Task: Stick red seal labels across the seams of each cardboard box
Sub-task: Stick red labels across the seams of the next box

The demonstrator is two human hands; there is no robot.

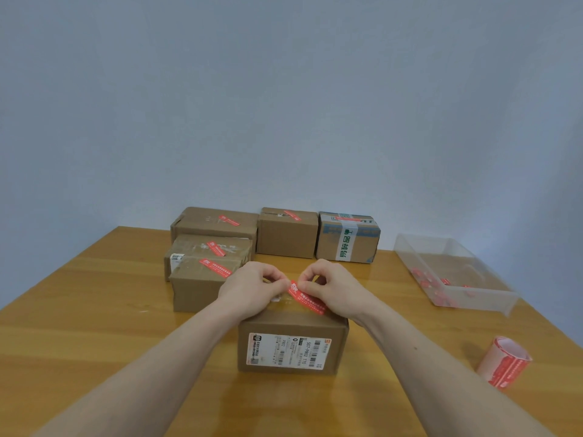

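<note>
A cardboard box (291, 348) with a white shipping label on its front stands at the middle of the wooden table (94, 326). A red seal label (307, 299) lies diagonally over the box top. My left hand (252, 287) and my right hand (331, 287) both pinch the label's far end with fingertips, above the box top. Whether the label's near end touches the cardboard I cannot tell. Behind and to the left, several other boxes (202, 288) carry red labels on top.
A roll of red labels (504, 362) lies at the right near the table edge. A clear plastic bin (454, 275) with red scraps sits at the back right. A box with green-printed tape (347, 238) stands by the wall.
</note>
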